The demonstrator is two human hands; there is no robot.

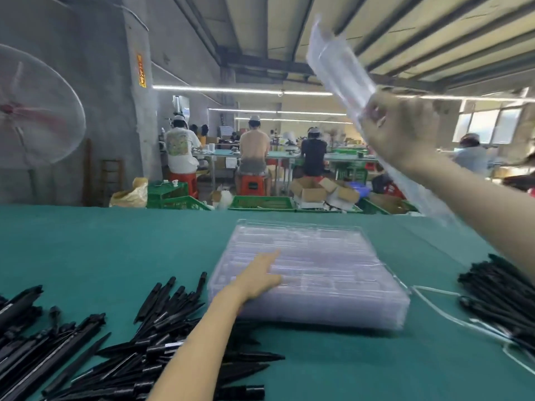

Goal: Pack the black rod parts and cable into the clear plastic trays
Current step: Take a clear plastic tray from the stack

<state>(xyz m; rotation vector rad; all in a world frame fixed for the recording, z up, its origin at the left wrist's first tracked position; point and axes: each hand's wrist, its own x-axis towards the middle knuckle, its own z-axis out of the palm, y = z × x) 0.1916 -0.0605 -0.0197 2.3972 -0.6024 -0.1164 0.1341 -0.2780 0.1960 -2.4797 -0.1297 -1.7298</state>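
A person stands at a green-covered table (pixel 115 250), seen from a head-worn camera, and the stack of clear plastic trays (pixel 318 273) in the middle of that table serves as the landmark here. The left hand (pixel 260 277) lies flat on the near left part of the stack's top, fingers straight and pressing down. The right hand (pixel 402 128) is raised high above and to the right of the stack, its fingers curled round one clear tray (pixel 341 73) lifted into the air and tilted on end, blurred by motion. The step in hand appears to be peeling a single tray off the stack; it would go best with the flat hand pinning the remaining trays so that only one comes away, and with the lifted tray then set down level on bare table just beside the stack, cavities upward. As far as can be seen through the plastic, the stacked trays and the lifted tray hold nothing. To the left of the stack and nearer the person lies a loose heap of black rod parts (pixel 139 342). To the right of the stack lies a second pile of black parts (pixel 498 302), with a thin white cable (pixel 434 311) trailing between it and the stack. Nothing is packed yet.
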